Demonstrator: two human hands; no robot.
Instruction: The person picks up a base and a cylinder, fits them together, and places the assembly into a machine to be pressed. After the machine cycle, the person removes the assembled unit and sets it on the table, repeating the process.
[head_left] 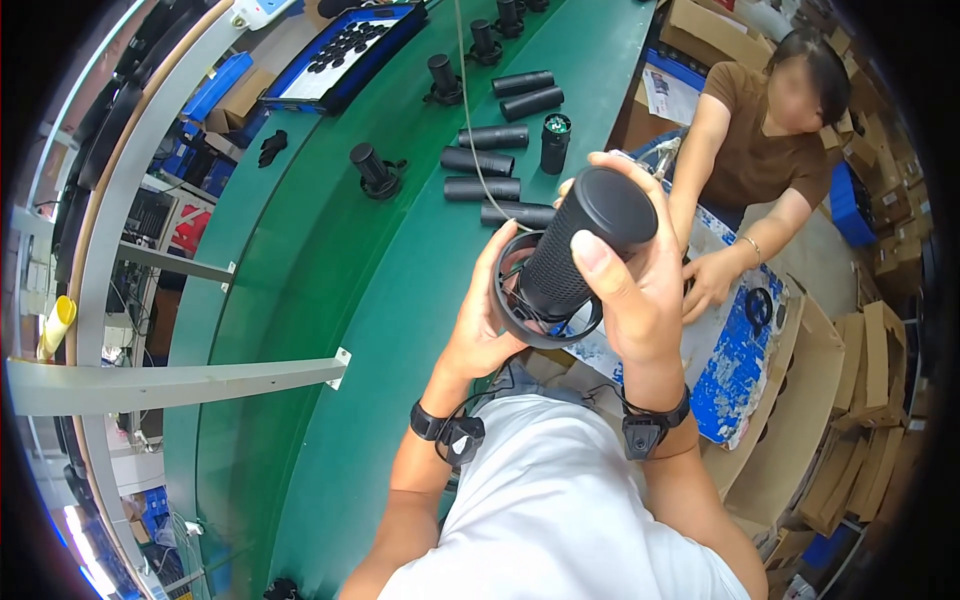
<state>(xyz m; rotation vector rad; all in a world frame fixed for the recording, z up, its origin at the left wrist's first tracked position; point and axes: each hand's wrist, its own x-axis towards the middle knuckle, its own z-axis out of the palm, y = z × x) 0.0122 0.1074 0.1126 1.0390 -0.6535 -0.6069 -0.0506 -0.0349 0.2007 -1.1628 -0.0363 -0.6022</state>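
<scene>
Around me I see a long green table (pixel 400 300) running away, pale metal bars (pixel 190 385) reaching over it from my left, a worn blue-and-white worktop (pixel 740 380) on my right, cardboard boxes (pixel 882 360) stacked beyond, pale floor (pixel 832 250) showing between, and bright light (pixel 85 548) glaring at lower left.

A black cylindrical microphone (pixel 558 262), mesh-sided with a smooth, rounded cap, is held up right of centre, tilted toward the far right; a black ring-shaped shock mount (pixel 540 339) surrounds its near-left end.
</scene>
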